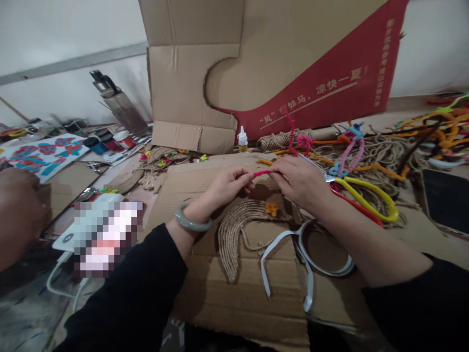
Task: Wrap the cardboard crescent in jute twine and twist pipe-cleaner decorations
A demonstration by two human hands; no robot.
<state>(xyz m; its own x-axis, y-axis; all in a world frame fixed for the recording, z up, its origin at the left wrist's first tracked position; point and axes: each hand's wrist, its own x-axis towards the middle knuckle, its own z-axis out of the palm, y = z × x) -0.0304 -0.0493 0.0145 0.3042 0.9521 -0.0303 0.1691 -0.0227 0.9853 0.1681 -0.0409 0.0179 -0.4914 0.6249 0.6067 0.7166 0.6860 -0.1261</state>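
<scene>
A bright pink pipe cleaner (261, 173) stretches between my two hands, above the cardboard sheet. My left hand (230, 185) pinches one end of it between thumb and fingers. At its other end, my right hand (298, 180) is closed on it, and a thin pink length rises behind that hand. Below them lies a curved piece of glued jute cord (234, 230) with a small orange flower (271, 209) at its upper right. Beside it sits a loose roll of white tape or ribbon (326, 271).
Scissors with yellow and red handles (388, 210) lie right of my right hand. A small glue bottle (242, 141) stands behind. Jute cord and coloured pipe cleaners (388, 166) pile up at right. Another person's hand (20, 215) is at left, near a power bank (88, 215).
</scene>
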